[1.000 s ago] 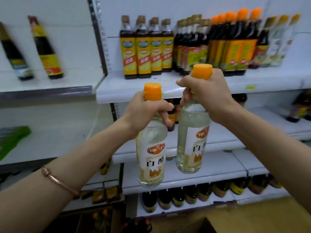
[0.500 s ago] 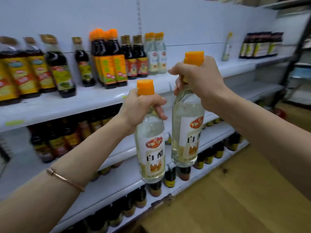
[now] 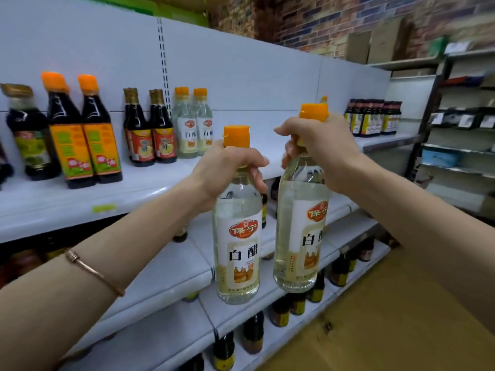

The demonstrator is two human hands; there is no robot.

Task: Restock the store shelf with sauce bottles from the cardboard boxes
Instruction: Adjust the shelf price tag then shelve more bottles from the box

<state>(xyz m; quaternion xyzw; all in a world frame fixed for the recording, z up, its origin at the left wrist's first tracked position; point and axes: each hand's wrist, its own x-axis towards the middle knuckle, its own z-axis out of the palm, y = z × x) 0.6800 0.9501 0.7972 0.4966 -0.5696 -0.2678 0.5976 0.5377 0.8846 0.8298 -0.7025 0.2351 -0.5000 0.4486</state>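
Carry step: left hand [image 3: 227, 170] fingers grip neck of clear orange-capped vinegar bottle [image 3: 237, 236]; right hand [image 3: 321, 148] grips second bottle [image 3: 300, 223]. Next: set both beside matching pair [image 3: 192, 124] on white shelf [image 3: 150, 183], 11 o'clock.

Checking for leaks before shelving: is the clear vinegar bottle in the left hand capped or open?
Capped. The clear vinegar bottle carries its orange cap above the left hand gripping its neck. Seal tightness: cannot tell.

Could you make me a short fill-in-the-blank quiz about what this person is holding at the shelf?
1. Each hand grips a clear bottle by its ____.
2. The left hand and right hand hold bottles with caps coloured ____.
3. The matching clear bottles already on the shelf number ____.

Answers: neck; orange; two
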